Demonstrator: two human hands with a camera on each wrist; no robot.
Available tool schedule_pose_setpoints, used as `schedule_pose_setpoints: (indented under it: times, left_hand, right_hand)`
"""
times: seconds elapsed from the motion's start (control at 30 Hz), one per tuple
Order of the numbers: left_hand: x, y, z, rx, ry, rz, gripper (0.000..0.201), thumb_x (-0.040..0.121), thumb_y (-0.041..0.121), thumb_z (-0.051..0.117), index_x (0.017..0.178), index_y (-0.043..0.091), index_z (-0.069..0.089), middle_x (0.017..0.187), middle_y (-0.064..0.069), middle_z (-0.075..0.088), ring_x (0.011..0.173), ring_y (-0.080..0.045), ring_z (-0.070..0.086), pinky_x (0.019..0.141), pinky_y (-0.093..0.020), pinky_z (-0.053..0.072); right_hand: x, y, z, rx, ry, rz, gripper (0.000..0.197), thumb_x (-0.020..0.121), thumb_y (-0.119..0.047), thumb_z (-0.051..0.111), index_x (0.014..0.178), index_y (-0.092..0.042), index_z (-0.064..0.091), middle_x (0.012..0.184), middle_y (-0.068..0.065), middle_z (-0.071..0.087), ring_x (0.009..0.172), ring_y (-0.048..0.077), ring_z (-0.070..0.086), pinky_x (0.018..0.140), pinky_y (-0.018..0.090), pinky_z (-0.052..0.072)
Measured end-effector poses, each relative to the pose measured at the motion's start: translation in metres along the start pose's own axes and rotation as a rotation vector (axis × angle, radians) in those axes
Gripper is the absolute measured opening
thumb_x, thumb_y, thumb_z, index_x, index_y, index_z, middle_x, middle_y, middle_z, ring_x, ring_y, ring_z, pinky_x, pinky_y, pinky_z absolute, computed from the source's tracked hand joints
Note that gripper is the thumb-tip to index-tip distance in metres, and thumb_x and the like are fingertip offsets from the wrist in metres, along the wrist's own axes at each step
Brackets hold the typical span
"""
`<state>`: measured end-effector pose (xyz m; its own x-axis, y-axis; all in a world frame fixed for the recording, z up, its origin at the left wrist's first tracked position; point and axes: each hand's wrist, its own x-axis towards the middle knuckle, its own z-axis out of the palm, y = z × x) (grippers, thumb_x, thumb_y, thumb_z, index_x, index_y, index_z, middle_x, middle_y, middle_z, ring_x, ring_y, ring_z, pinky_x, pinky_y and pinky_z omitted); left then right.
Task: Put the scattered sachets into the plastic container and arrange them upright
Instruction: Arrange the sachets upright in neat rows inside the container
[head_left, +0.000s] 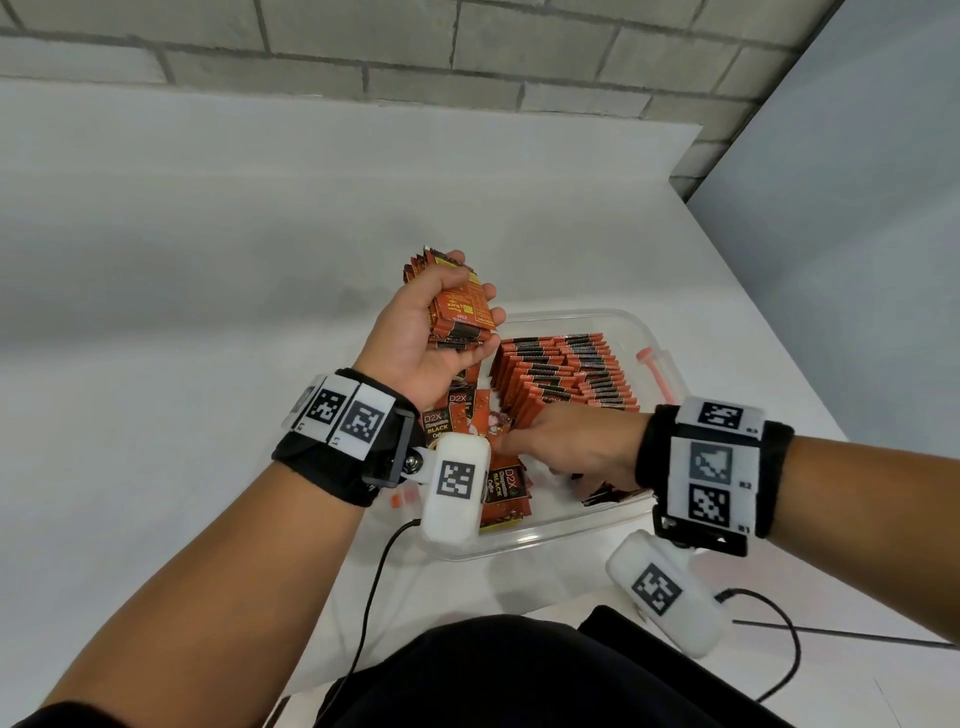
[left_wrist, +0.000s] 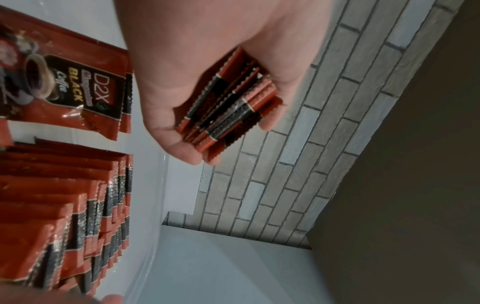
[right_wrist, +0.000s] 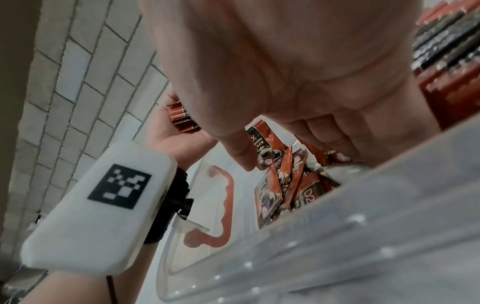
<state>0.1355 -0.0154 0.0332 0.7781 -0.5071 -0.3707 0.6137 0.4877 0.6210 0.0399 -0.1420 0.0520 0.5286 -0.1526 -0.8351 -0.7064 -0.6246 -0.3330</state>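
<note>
A clear plastic container (head_left: 576, 525) sits on the white table. Rows of red-and-black coffee sachets (head_left: 566, 374) stand upright in its far half. Loose sachets (head_left: 501, 493) lie jumbled in its near half. My left hand (head_left: 441, 322) is raised above the container's left end and grips a stack of sachets (head_left: 460, 306), seen edge-on as the held stack (left_wrist: 228, 107) in the left wrist view. My right hand (head_left: 561, 447) reaches into the near half among the loose sachets (right_wrist: 283, 181). Its fingers (right_wrist: 332, 135) are extended downward; no sachet shows in a grip.
The container has a red latch handle (head_left: 652, 364) at its right end and another red handle (right_wrist: 226, 205) at its left end. A white table (head_left: 208, 312) lies along a grey brick wall (head_left: 467, 47). Cables run from both wrist cameras near the table's front edge.
</note>
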Motion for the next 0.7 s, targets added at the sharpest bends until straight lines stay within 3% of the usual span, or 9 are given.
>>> schedule_pose_setpoints:
  times: [0.07,0.13,0.3,0.53,0.7]
  left_hand:
    - [0.0,0.0,0.003,0.01,0.0,-0.008,0.012,0.092,0.019,0.053,0.1,0.024,0.059,0.097,-0.01,0.065,0.08,-0.024,0.064,0.068,-0.033,0.051]
    - [-0.001,0.002,0.005,0.011,0.0,-0.006,0.011,0.092,0.019,0.053,0.1,0.024,0.059,0.096,-0.01,0.064,0.079,-0.023,0.063,0.067,-0.032,0.051]
    - [-0.004,0.014,0.004,-0.002,-0.002,0.052,0.01,0.091,0.019,0.053,0.098,0.024,0.06,0.097,-0.01,0.065,0.079,-0.024,0.064,0.068,-0.031,0.052]
    - [-0.014,0.033,-0.034,-0.077,0.015,0.105,0.019,0.082,0.021,0.058,0.1,0.024,0.057,0.097,-0.009,0.065,0.081,-0.023,0.064,0.073,-0.033,0.052]
    - [-0.015,0.02,-0.038,-0.131,0.01,0.088,0.025,0.075,0.022,0.059,0.1,0.022,0.057,0.096,-0.01,0.064,0.08,-0.023,0.064,0.072,-0.033,0.052]
  right_hand:
    - [0.002,-0.002,0.003,0.058,-0.024,0.012,0.063,0.088,-0.046,0.06,0.139,-0.012,0.042,0.138,0.005,0.047,0.123,0.029,0.047,0.097,0.049,0.047]
    - [0.004,-0.003,0.004,0.092,-0.023,0.023,0.065,0.087,-0.043,0.062,0.14,-0.012,0.041,0.143,0.006,0.044,0.123,0.029,0.048,0.097,0.05,0.047]
    - [0.006,0.003,0.007,0.118,-0.032,0.027,0.058,0.09,-0.038,0.061,0.137,-0.01,0.044,0.141,0.008,0.046,0.118,0.027,0.05,0.093,0.045,0.049]
    - [0.008,0.003,0.014,0.138,-0.032,0.023,0.049,0.089,-0.024,0.058,0.134,-0.009,0.048,0.139,0.008,0.048,0.12,0.027,0.049,0.084,0.041,0.05]
    - [0.01,0.0,0.021,0.216,-0.037,0.007,0.039,0.09,-0.012,0.052,0.129,-0.006,0.049,0.134,0.008,0.05,0.119,0.027,0.049,0.092,0.045,0.048]
